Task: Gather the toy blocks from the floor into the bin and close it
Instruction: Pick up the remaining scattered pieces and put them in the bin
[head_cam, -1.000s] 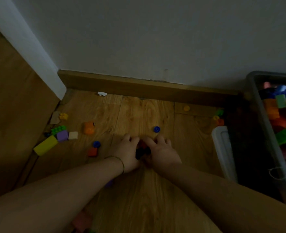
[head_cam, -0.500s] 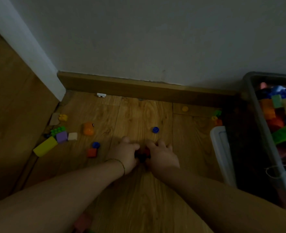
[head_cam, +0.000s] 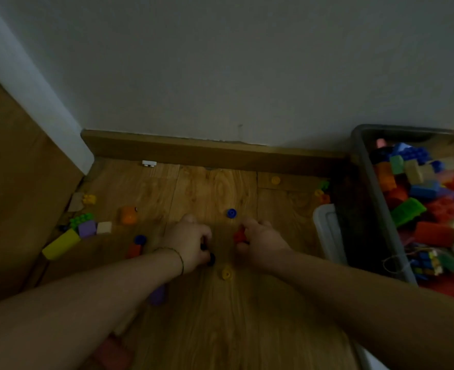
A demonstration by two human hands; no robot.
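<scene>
Head view: right hand [head_cam: 260,243] is gripping a red plastic block [head_cam: 239,235], left hand [head_cam: 190,243] is curling around dark pieces [head_cam: 210,259], both hovering left of the grey plastic bin [head_cam: 380,198] holding blocks.

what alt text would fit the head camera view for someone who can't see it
Two bare hands reach down to a wooden floor: the right hand closes on a red block, the left hand on a small dark piece. More blocks lie scattered to the left, and an open bin full of blocks stands at the right.
</scene>
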